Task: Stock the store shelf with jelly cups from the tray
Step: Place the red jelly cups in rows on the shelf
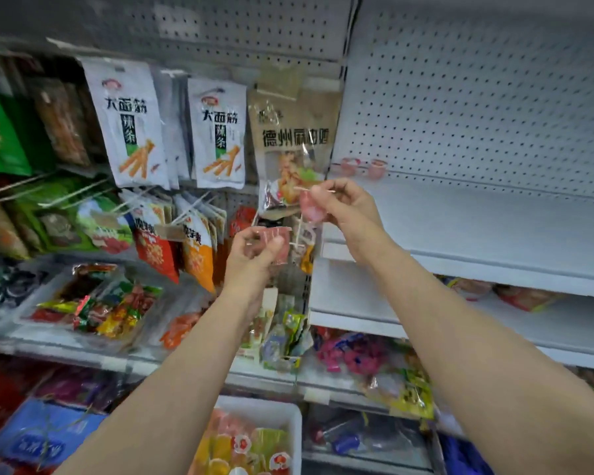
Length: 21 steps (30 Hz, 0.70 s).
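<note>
Nearest, at the bottom edge: white tray point(290, 411), below the empty white shelf point(460, 214) and to its left, packed with jelly cups point(244, 443) in orange, yellow, green and pink; round lid labels with a red mark, writing too small to read.

Above the tray, left hand point(254, 250) raised just left of the shelf's front corner, fingers and thumb curled round a pink jelly cup point(277, 241). A little higher, right hand point(340, 200) at the shelf's left end, fingertips pinching a second pink cup point(311, 208) by its rim, cup hanging below the fingers. Both cups in the air, neither touching the shelf.

Farther back, on the shelf at its rear left corner against the pegboard point(477, 97): two pink cups already set down point(360, 166), side by side, upright.

Left of the shelf, hanging snack bags: two white packets point(127, 121) printed "大面筋" with "辣条" on a dark strip and orange sticks pictured; next to them a tan bag point(294, 132) with large characters beginning "德州", the rest blurred. Lower left of the shelf, red and orange packets point(175, 245) with blurred white lettering, and clear bins of mixed wrapped sweets point(100, 303). Under the shelf, pink and blue wrapped candies point(357, 354).
</note>
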### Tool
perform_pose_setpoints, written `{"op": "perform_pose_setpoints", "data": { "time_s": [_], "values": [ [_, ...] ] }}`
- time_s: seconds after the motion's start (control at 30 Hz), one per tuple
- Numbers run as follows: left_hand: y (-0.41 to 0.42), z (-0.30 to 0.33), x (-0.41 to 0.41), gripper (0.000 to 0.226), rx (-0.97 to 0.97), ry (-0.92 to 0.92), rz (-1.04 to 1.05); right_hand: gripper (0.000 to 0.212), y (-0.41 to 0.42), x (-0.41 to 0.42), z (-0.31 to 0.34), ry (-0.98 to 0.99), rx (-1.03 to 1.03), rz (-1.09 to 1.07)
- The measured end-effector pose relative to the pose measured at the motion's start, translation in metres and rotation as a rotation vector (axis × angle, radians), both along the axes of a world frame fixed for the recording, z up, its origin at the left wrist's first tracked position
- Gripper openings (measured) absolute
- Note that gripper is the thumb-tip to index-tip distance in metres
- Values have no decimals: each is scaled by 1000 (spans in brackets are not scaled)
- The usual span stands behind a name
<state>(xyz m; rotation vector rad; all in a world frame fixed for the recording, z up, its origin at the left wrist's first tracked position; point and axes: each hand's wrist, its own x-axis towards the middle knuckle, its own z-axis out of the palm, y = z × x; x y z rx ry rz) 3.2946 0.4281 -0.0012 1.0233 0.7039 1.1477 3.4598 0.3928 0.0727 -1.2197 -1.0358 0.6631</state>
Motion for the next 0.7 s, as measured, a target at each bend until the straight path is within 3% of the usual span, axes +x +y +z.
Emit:
{"op": "perform_pose_setpoints", "data": {
  "time_s": [0.27, 0.37, 0.53, 0.7],
  "values": [
    [33, 30, 83, 40, 114, 102, -2, 25, 35, 108, 13, -64, -91, -232],
    [43, 37, 108, 39, 125, 104, 4, 39, 55, 140, 0, -171, -157, -311],
    [58, 49, 133, 43, 215, 154, 18, 32, 91, 168, -10, -276, -206, -314],
    [79, 53, 143, 41, 277, 223, 48, 39, 128, 178, -17, -331, -302, -326]
  ]
}}
